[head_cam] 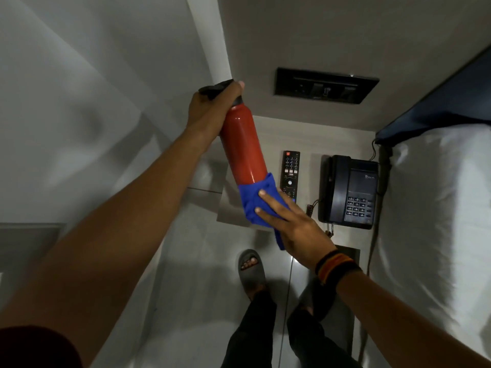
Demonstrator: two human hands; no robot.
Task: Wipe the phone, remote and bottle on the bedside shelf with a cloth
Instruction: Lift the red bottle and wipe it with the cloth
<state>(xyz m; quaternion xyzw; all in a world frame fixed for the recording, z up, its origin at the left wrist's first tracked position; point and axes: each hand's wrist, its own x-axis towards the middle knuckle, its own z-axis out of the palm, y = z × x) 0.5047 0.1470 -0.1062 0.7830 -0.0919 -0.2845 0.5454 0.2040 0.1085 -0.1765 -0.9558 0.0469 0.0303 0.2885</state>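
My left hand [212, 106] grips the black cap end of a red bottle [243, 146], holding it tilted in the air above the bedside shelf [309, 139]. Around the bottle's lower end my right hand [291, 221] presses a blue cloth [256, 199], fingers spread over it. A black remote [290, 171] lies flat on the shelf just right of the bottle, its near end hidden by my right hand. The black desk phone [349, 191] sits further right on the shelf, handset in its cradle.
A black switch panel [325, 86] is set in the wall behind the shelf. A bed with a white pillow [438, 208] and dark headboard borders the shelf on the right. The phone's cord hangs at the shelf's front edge. My sandalled feet stand on the tiled floor below.
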